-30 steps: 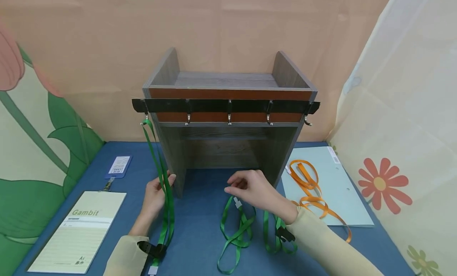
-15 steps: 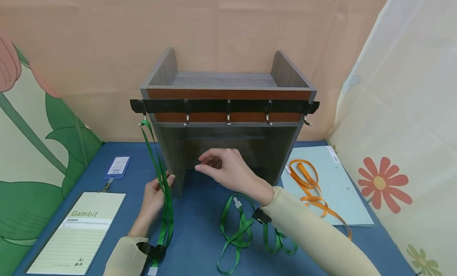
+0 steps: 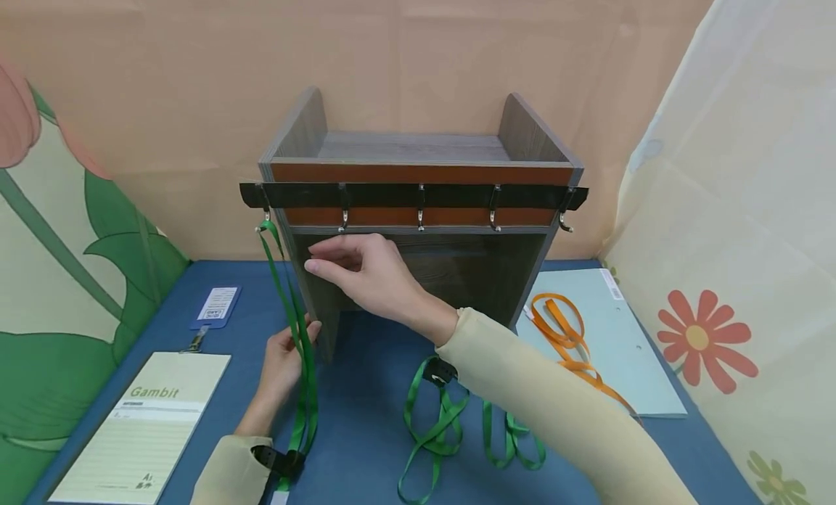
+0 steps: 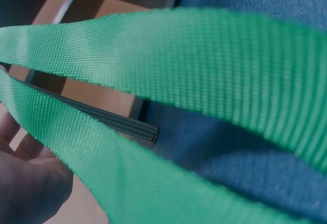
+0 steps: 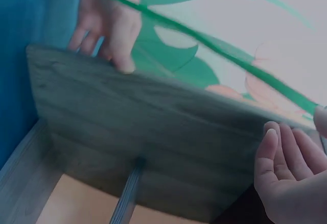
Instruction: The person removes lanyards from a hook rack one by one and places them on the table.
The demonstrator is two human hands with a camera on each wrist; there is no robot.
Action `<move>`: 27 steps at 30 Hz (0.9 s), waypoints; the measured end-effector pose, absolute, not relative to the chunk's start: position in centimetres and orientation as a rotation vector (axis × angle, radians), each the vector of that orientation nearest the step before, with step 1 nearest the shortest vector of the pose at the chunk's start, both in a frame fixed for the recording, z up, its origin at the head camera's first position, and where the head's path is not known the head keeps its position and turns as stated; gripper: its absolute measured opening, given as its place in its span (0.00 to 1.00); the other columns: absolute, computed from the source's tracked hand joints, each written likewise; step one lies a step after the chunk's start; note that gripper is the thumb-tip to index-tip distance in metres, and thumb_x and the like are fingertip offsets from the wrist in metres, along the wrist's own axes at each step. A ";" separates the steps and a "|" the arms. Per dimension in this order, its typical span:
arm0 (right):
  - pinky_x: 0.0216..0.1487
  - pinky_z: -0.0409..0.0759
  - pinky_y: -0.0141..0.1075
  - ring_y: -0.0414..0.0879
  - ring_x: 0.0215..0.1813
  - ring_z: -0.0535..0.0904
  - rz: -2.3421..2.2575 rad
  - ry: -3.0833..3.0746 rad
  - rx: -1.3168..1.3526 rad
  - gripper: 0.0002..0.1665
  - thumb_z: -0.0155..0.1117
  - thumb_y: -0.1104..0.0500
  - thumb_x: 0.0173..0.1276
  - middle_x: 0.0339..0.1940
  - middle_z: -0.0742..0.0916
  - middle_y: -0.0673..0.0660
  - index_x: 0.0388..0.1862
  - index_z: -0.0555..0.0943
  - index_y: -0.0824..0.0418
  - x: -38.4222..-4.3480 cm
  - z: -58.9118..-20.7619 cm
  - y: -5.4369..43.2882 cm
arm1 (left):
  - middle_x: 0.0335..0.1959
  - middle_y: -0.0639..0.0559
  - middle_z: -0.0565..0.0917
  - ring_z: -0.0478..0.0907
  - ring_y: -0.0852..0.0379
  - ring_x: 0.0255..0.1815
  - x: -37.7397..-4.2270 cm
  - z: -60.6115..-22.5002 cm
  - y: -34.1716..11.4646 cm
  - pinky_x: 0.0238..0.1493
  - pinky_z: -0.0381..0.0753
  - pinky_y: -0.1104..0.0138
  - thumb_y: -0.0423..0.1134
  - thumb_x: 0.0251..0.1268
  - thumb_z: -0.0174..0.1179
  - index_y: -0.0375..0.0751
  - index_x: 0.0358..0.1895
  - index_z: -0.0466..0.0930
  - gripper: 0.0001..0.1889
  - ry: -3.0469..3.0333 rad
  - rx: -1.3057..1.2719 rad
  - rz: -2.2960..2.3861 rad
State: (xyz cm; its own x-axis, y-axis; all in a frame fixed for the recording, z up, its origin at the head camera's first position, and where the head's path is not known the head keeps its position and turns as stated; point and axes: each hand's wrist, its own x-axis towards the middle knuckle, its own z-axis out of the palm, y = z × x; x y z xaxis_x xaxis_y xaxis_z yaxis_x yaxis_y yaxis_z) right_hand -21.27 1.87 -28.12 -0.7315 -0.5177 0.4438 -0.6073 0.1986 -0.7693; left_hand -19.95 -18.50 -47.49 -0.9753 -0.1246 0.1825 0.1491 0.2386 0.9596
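A green lanyard (image 3: pixel 308 389) hangs from the leftmost hook of a black hook rail (image 3: pixel 453 196) along the front of a grey wooden shelf (image 3: pixel 411 146). Behind its straps, my left hand (image 3: pixel 279 367) holds the front edge of the shelf's left side panel (image 5: pixel 138 106), thumb on one side and fingers on the other. My right hand (image 3: pixel 375 276) is raised before the shelf opening, below the rail. Its fingers are loosely bent, thumb apart, with nothing between them. In the left wrist view the lanyard straps (image 4: pixel 204 55) cover much of the frame.
Two more green lanyards, one at centre (image 3: pixel 431 440) and one to its right (image 3: pixel 499 447), lie on the blue table. An orange lanyard (image 3: pixel 562 327) lies on a pale folder (image 3: pixel 643 367) at right. A notepad (image 3: pixel 150 425) and a blue badge (image 3: pixel 218 305) are at left.
My right hand has moved up and left from above the green lanyards to near the shelf's left panel. The left hand stays in place.
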 end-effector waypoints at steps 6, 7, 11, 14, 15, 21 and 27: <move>0.41 0.77 0.29 0.35 0.41 0.82 1.678 -2.361 1.080 0.17 0.62 0.54 0.70 0.41 0.87 0.44 0.53 0.83 0.61 -21.2 -27.6 0.5 | 0.63 0.41 0.72 0.74 0.43 0.56 -19.8 -47.4 -18.6 0.45 0.72 0.72 0.48 0.71 0.55 0.27 0.51 0.80 0.23 -2.308 -0.030 -1.818; 0.40 0.77 0.29 0.35 0.41 0.82 1.695 -2.366 1.075 0.17 0.61 0.54 0.70 0.40 0.87 0.44 0.53 0.83 0.61 -21.2 -27.6 0.3 | 0.63 0.41 0.72 0.74 0.43 0.56 -19.8 -47.4 -18.6 0.45 0.72 0.72 0.49 0.71 0.55 0.28 0.51 0.80 0.23 -2.310 -0.029 -1.816; 0.41 0.77 0.29 0.32 0.41 0.81 1.698 -2.382 1.074 0.17 0.62 0.54 0.70 0.42 0.87 0.45 0.53 0.83 0.61 -21.3 -27.7 -0.1 | 0.63 0.42 0.72 0.72 0.44 0.58 -19.7 -47.3 -18.6 0.47 0.72 0.69 0.49 0.71 0.55 0.29 0.53 0.80 0.23 -2.318 -0.034 -1.817; 0.42 0.77 0.28 0.30 0.41 0.81 1.689 -2.368 1.094 0.18 0.63 0.54 0.69 0.44 0.87 0.47 0.53 0.83 0.61 -21.4 -27.6 -0.5 | 0.64 0.42 0.71 0.73 0.44 0.58 -19.8 -47.3 -18.5 0.46 0.72 0.70 0.49 0.71 0.55 0.28 0.51 0.80 0.23 -2.319 -0.037 -1.818; 0.42 0.76 0.28 0.30 0.41 0.81 1.689 -2.361 1.099 0.18 0.64 0.54 0.69 0.45 0.87 0.47 0.54 0.83 0.61 -21.4 -27.5 -0.6 | 0.64 0.42 0.71 0.74 0.44 0.57 -19.8 -47.3 -18.5 0.46 0.72 0.70 0.49 0.71 0.55 0.27 0.51 0.80 0.23 -2.318 -0.038 -1.818; 0.42 0.76 0.28 0.30 0.42 0.80 1.691 -2.371 1.107 0.19 0.63 0.54 0.69 0.45 0.87 0.47 0.56 0.82 0.60 -21.4 -27.4 -1.3 | 0.63 0.41 0.72 0.76 0.43 0.55 -19.7 -47.4 -18.6 0.46 0.74 0.68 0.48 0.72 0.55 0.26 0.47 0.81 0.22 -2.320 -0.042 -1.794; 0.41 0.76 0.29 0.30 0.42 0.79 1.673 -2.401 1.081 0.19 0.64 0.52 0.68 0.44 0.86 0.46 0.54 0.83 0.59 -21.5 -27.2 -1.6 | 0.61 0.42 0.74 0.75 0.46 0.54 -19.9 -47.6 -18.6 0.45 0.73 0.72 0.45 0.71 0.56 0.25 0.41 0.82 0.21 -2.286 -0.042 -1.810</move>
State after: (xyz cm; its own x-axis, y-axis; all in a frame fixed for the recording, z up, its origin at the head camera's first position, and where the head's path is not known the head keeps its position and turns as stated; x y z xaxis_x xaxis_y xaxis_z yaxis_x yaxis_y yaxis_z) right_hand -21.48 -1.57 -27.24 -0.7596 -0.5216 0.3886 -0.5451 0.1846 -0.8178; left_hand -19.94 -18.56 -47.58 -0.9742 -0.1163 0.1932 0.1614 0.2389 0.9575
